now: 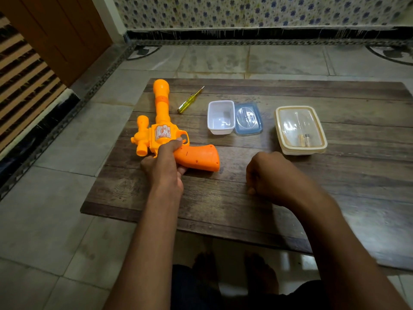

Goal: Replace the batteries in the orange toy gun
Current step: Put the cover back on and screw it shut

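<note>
The orange toy gun [164,128] lies flat on the dark wooden board [290,198], barrel pointing away, grip toward the right. My left hand [166,162] grips it just behind the trigger guard, fingers wrapped over the body. My right hand [268,175] rests on the board as a closed fist, a short way right of the gun's grip, holding nothing that I can see. A yellow-handled screwdriver [190,100] lies beside the barrel. Batteries [305,139] sit inside a closed cream-rimmed container [300,130] at the right.
An open white tub [220,117] stands mid-board with its blue-rimmed lid [248,118] lying next to it. The board rests on a tiled floor [55,220]; a wall and a brown door [55,30] stand beyond. My feet [234,269] show under the near edge.
</note>
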Demonstrator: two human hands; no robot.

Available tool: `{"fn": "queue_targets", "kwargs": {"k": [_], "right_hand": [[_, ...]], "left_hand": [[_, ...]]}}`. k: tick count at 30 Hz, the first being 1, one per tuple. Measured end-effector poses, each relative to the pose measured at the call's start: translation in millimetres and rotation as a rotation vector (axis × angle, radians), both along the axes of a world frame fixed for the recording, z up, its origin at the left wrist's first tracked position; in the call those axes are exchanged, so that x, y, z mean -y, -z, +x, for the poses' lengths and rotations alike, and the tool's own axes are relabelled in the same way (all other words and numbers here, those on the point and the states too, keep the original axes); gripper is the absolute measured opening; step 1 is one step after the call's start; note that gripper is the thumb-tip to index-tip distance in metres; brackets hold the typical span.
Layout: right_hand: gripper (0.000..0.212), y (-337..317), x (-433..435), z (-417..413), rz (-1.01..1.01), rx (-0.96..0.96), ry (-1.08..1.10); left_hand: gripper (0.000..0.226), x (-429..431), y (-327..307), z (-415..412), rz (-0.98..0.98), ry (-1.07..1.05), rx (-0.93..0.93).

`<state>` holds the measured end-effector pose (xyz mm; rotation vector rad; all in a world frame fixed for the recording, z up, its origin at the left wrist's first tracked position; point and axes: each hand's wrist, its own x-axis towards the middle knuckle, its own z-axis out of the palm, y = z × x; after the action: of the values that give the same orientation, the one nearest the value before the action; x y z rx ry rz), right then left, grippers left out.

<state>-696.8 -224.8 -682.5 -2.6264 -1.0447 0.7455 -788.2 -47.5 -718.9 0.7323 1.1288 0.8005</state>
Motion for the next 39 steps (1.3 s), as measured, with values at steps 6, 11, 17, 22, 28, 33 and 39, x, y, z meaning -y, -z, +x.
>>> {"fn": "queue_targets", "kwargs": {"k": [6,11,17,22,28,33,39], "right_hand": [[0.015,0,2,-2,0.017,0.045,-0.032],[0.008,-2,2,-4,0.056,0.085,-0.029],[0.014,-8,0,-14,0.029,0.141,-0.027],[0.010,-4,-3,-12,0.074,0.146,-0.083],[0.003,16,-17,-9,0.645,0.115,0.039],[0.015,33,-44,-17,0.961,0.080,0.035],[0.017,44,-62,-25,1.038,0.080,-0.052]], "left_hand": [[0.037,0,0,0,0.000,0.000,-0.001],[0.033,0,-1,1,0.001,0.000,-0.003],[0.040,0,0,0,0.004,-0.003,0.013],[0.034,1,-2,-1,0.003,0.001,0.010],[0.038,1,-2,-1,0.001,-0.009,0.010],[0.035,1,0,-1,0.019,0.009,-0.015],[0.032,0,0,-1,0.024,0.003,0.012]]}}
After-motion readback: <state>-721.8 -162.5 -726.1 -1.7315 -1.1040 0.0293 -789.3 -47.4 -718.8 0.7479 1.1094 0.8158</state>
